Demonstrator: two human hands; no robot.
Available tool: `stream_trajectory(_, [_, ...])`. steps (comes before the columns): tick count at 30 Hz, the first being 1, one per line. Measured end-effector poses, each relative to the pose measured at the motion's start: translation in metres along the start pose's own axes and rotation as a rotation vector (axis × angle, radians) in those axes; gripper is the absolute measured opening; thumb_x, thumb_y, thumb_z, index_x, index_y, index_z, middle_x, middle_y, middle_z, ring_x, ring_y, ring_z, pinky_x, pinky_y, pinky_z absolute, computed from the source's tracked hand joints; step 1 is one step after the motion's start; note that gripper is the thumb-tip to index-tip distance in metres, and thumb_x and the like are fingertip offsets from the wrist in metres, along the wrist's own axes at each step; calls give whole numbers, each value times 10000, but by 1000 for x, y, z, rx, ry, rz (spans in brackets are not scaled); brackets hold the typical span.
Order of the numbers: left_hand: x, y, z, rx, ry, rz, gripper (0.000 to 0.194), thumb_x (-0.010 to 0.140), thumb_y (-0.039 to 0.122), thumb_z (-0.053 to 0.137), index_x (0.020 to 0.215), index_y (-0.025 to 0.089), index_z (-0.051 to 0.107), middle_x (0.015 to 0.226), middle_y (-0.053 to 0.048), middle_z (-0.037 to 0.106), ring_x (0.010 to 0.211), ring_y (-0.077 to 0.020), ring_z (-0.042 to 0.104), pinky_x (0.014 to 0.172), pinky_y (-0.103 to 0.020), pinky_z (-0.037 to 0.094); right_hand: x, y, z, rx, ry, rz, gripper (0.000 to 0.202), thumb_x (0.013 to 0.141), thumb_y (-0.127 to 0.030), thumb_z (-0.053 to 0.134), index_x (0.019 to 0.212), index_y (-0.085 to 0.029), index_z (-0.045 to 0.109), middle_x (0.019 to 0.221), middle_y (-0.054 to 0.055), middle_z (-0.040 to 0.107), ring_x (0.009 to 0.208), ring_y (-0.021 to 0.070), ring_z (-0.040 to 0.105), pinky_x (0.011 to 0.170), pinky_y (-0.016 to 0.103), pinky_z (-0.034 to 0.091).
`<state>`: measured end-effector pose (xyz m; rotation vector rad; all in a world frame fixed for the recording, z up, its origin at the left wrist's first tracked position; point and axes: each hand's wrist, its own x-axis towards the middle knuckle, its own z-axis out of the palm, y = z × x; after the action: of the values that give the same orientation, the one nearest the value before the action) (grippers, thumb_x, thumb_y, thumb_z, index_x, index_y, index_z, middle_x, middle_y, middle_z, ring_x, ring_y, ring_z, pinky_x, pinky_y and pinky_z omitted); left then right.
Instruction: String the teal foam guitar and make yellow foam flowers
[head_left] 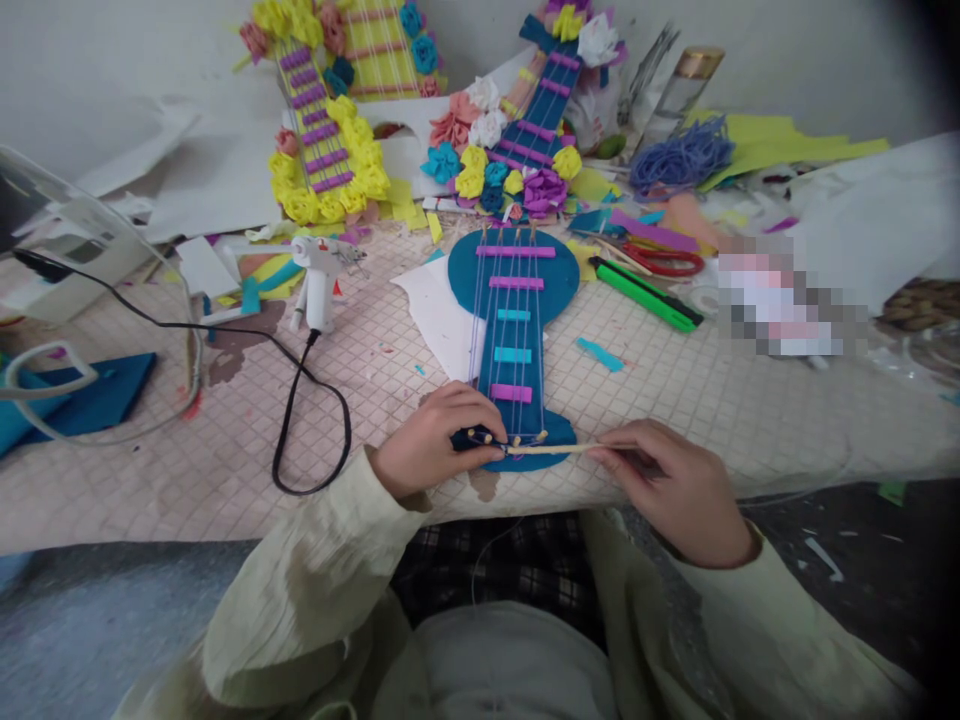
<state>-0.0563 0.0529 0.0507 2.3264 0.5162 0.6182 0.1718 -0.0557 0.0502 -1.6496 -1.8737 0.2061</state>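
A blue paper guitar (517,335) lies on the table before me, its narrow end away and a lobe near the table's front edge. Purple and light-blue strips cross it, and thin purple strings run lengthwise between small wooden pegs. My left hand (442,435) is closed at the near left edge of the guitar, fingers pinching there by the pegs. Between finger and thumb of my right hand (664,480) is one end of a thin wooden stick (551,449). The stick lies level across the near lobe, its other end reaching my left fingertips.
A white glue gun (319,285) with a black cord stands at left. Right of the guitar lie a green box cutter (649,295) and red-handled scissors (667,258). Behind are flower-trimmed paper guitars (319,130), purple string (681,157) and paper scraps.
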Motion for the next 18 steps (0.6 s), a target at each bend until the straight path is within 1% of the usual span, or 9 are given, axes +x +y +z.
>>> stream_trajectory(9, [1,4,0,37,-9,-2,94,807,226,534,798,172,611,851,-35,627,862,-155,529,836,-319,390,6,3,-1,50,-3,31,118,778,-328,577,786,-215,611,720,27,644,698,183,576,635,327,464])
stream_trajectory(13, [0,3,1,41,-10,-7,88,800,231,547,786,173,612,862,-32,629,879,-159,525,839,-321,388,8,7,2,63,9,36,121,764,-334,592,786,-217,618,737,29,648,723,193,575,653,343,465])
stream_trajectory(18, [0,4,0,50,-15,-13,96,802,228,541,767,176,614,861,-33,634,879,-162,527,840,-327,389,12,13,3,134,-20,52,113,761,-335,595,778,-225,614,751,21,646,738,193,581,663,347,470])
